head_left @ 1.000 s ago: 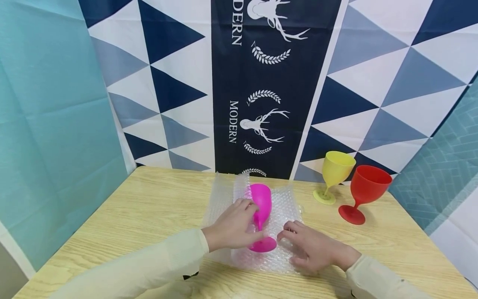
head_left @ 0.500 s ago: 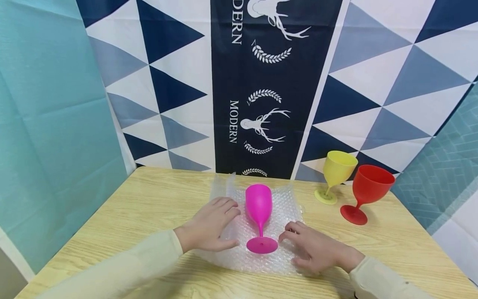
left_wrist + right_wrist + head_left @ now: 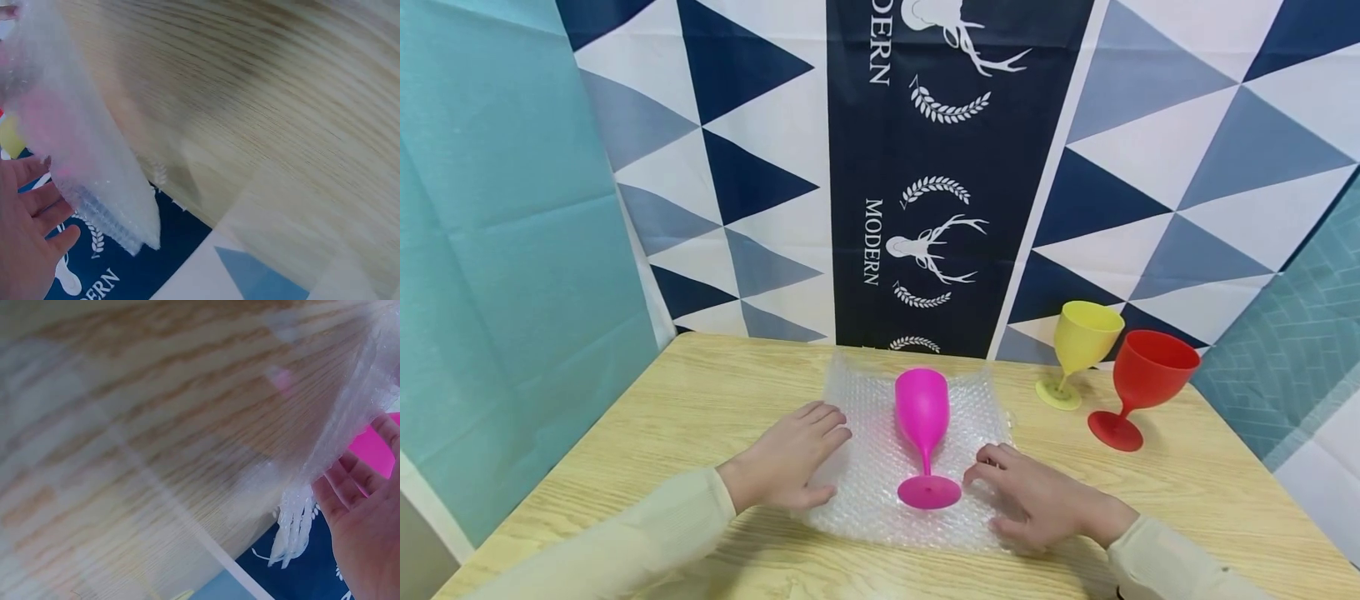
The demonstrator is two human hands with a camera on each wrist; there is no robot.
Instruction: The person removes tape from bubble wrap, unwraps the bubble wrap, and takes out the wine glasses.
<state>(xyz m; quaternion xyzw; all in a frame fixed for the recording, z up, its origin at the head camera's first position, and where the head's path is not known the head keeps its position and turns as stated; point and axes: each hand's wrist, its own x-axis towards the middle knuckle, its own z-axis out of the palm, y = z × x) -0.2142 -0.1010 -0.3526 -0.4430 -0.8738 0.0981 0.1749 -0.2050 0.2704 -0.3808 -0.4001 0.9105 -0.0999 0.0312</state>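
A pink plastic goblet (image 3: 922,412) lies on its side on a sheet of bubble wrap (image 3: 880,518), its foot toward me. The goblet shows only blurred through the wrap in the left wrist view. My left hand (image 3: 795,458) is at the sheet's left edge with its fingers extended, apart from the goblet. In that wrist view, the left fingers (image 3: 47,200) are spread beside the wrap. My right hand (image 3: 1037,497) rests at the sheet's right edge, fingers loosely bent close to the goblet's foot. The right wrist view has its fingers (image 3: 350,478) against the wrap, pink behind them.
A yellow goblet (image 3: 1086,337) and a red goblet (image 3: 1153,371) stand upright at the back right of the wooden table (image 3: 730,379). Behind the table hangs a patterned cloth (image 3: 917,167). A teal cloth (image 3: 497,250) borders the left side.
My left hand has moved left, from over the goblet to the sheet's left edge. The wrap's left part, earlier raised against the goblet, now lies flat. The right hand has stayed in place.
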